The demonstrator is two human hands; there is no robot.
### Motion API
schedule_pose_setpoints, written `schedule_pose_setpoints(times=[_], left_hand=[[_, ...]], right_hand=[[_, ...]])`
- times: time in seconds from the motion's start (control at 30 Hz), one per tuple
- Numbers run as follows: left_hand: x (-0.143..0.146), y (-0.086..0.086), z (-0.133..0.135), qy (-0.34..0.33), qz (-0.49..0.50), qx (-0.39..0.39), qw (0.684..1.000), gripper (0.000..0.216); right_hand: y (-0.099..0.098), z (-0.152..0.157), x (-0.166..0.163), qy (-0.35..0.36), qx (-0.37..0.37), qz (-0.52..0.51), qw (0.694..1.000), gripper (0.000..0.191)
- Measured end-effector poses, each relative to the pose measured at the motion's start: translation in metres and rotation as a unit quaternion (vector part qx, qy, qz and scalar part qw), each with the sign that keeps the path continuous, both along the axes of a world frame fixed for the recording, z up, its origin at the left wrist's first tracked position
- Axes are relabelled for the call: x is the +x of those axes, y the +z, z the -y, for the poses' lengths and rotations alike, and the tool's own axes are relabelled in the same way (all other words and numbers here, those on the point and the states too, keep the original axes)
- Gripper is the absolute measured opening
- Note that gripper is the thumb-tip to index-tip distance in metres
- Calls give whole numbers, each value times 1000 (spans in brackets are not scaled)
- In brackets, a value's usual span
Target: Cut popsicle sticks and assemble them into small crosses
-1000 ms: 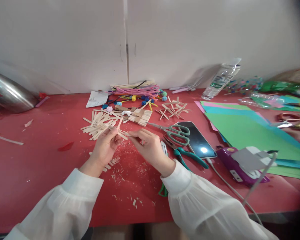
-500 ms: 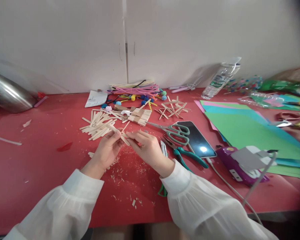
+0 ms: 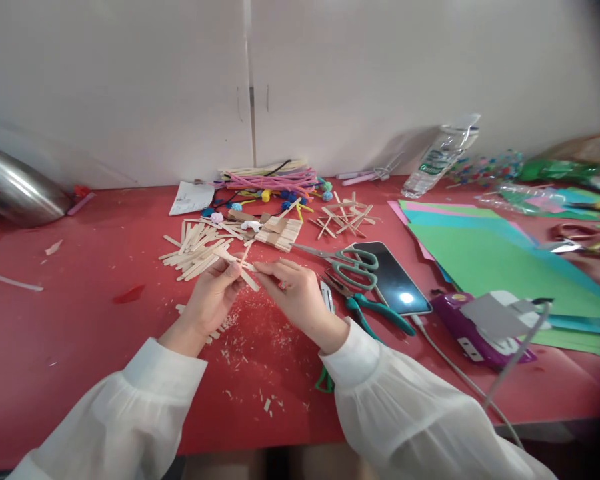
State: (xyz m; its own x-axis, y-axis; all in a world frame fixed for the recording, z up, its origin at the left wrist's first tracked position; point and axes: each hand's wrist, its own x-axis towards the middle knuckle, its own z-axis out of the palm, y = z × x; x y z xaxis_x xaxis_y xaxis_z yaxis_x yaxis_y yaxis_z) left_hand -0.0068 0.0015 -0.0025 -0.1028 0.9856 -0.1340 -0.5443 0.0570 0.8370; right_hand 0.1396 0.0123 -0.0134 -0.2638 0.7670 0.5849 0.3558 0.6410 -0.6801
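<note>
My left hand (image 3: 211,298) and my right hand (image 3: 294,297) meet above the red table (image 3: 80,333), both in white sleeves. Together their pinched fingers hold a small piece made of crossed wooden craft sticks (image 3: 243,268). Just behind them lies a loose pile of craft sticks (image 3: 197,248) and a flat panel of glued sticks (image 3: 281,233). Wood shavings (image 3: 245,347) litter the table below my hands.
Grey-handled scissors (image 3: 353,261), a phone (image 3: 393,278), teal pliers (image 3: 373,315) and a purple glue gun (image 3: 483,327) with cable lie to the right. Coloured paper sheets (image 3: 485,257) fill the far right. Pipe cleaners (image 3: 275,180), a plastic bottle (image 3: 440,160) and a metal bowl (image 3: 15,190) stand by the wall.
The stick piece has been turned slightly between my fingers, and both hands have shifted a little to the left and up. Everything else on the table stays put.
</note>
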Motion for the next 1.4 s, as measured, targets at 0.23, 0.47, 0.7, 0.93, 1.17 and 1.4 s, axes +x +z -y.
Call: schedule_pose_setpoints(times=[0.23, 0.47, 0.7, 0.93, 1.17, 1.4], left_hand=[[-2, -1, -1, -20, -46, 13, 999, 25], [-3, -2, -1, -42, -76, 44, 995, 19], [-3, 0, 1, -62, -83, 39, 994, 16], [-6, -2, -1, -67, -115, 60, 989, 13], [-6, -2, -1, -74, -107, 60, 990, 12], [-4, -2, 0, -60, -41, 46, 996, 11]], right_hand=[[4, 0, -1, 33, -67, -47, 996, 16], [2, -2, 0, 27, -80, -67, 994, 18], [-1, -5, 0, 14, -91, -83, 992, 16], [3, -4, 0, 48, -154, -101, 982, 15], [6, -4, 1, 62, -154, -92, 982, 15], [4, -5, 0, 58, -153, -100, 982, 14]])
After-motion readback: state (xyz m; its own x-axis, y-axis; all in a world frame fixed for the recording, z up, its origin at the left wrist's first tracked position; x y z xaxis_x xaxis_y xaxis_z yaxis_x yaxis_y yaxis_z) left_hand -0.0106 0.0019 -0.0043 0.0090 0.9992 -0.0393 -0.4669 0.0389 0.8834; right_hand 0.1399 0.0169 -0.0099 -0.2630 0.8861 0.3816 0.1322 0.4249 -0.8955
